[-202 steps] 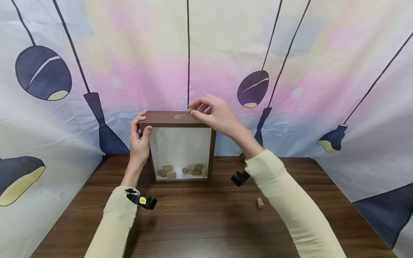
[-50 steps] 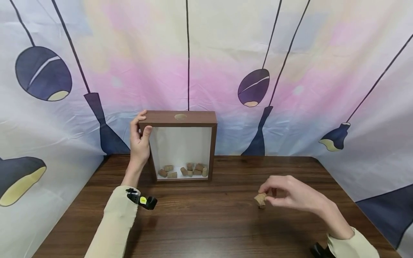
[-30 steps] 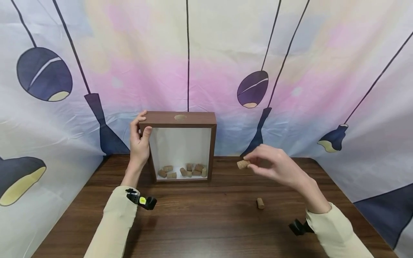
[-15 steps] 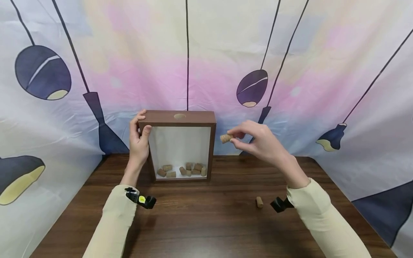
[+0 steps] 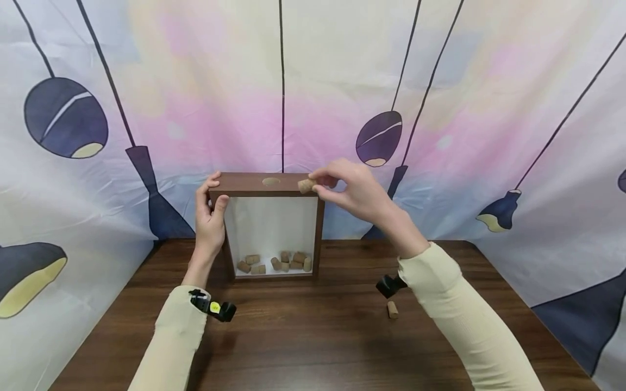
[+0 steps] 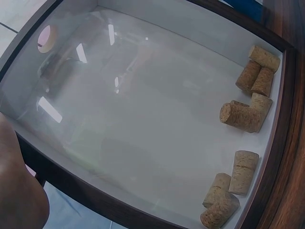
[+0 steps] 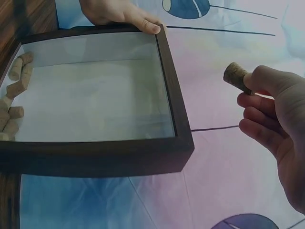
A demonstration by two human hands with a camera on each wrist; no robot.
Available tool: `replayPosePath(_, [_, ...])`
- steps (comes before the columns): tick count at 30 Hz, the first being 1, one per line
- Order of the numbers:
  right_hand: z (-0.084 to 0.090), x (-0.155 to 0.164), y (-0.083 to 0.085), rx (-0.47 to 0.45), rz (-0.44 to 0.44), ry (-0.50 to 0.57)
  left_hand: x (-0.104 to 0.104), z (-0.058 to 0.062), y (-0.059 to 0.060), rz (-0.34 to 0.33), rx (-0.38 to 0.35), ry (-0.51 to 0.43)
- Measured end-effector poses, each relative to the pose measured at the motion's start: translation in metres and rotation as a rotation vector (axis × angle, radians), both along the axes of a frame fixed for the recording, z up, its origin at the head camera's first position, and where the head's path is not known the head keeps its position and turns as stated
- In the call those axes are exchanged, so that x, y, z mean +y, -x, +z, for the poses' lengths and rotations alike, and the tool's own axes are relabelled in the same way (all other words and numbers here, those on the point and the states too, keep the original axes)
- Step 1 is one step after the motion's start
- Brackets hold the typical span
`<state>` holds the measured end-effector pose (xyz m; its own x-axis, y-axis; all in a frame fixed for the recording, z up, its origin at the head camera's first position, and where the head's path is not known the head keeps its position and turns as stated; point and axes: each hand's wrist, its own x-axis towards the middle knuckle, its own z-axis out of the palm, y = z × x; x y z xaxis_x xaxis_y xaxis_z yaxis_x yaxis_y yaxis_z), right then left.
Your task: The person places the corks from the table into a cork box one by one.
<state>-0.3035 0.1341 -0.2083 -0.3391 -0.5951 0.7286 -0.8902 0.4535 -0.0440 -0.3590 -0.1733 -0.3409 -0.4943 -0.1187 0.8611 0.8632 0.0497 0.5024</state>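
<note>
Dark brown wood forms the shadow box point(image 5: 271, 183), which stands upright on the counter point(image 5: 313, 336) with a glazed front and a round hole point(image 5: 271, 181) in its top edge. Loose corks point(image 5: 274, 263) lie in a scatter on the box floor behind the glass; the left wrist view shows them heaped along the bottom of the frame, several touching.

Left hand point(image 5: 209, 217): grips the top left corner of the box, thumb on the front of the frame, fingers curled round the side and back.

Right hand point(image 5: 353, 187): raised at the top right corner of the box, pinching a single cork point(image 5: 306, 185) between thumb and fingertips. The cork lies roughly level, just right of the hole, over the top edge; whether it touches the wood cannot be told.

Another cork point(image 5: 392, 309) lies alone on the counter, well apart from the box, beside the right sleeve point(image 5: 459, 320).

A printed cloth backdrop point(image 5: 440, 108) with dark hanging-lamp shapes hangs behind and at both sides.
</note>
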Motion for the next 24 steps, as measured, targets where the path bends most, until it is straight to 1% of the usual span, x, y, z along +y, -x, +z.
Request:
replayPosePath(5, [0.011, -0.018, 0.008, -0.039, -0.031, -0.005, -0.004, -0.006, 0.013, 0.007, 0.011, -0.012])
replayPosePath(8, [0.015, -0.028, 0.015, -0.065, -0.041, 0.0, -0.005, -0.007, 0.017, 0.003, 0.024, -0.012])
replayPosePath(13, [0.014, -0.046, 0.028, -0.127, -0.084, 0.006, -0.006, -0.006, 0.016, -0.001, 0.027, -0.019])
replayPosePath(18, [0.009, -0.063, 0.036, -0.209, -0.178, -0.034, -0.004, -0.007, 0.015, -0.004, 0.027, -0.019])
replayPosePath(22, [0.006, -0.072, 0.043, -0.219, -0.246, -0.054, -0.002, -0.007, 0.015, -0.007, 0.029, -0.016])
replayPosePath(24, [0.004, -0.074, 0.046, -0.225, -0.267, -0.056, -0.001, -0.007, 0.016, -0.006, 0.033, -0.018])
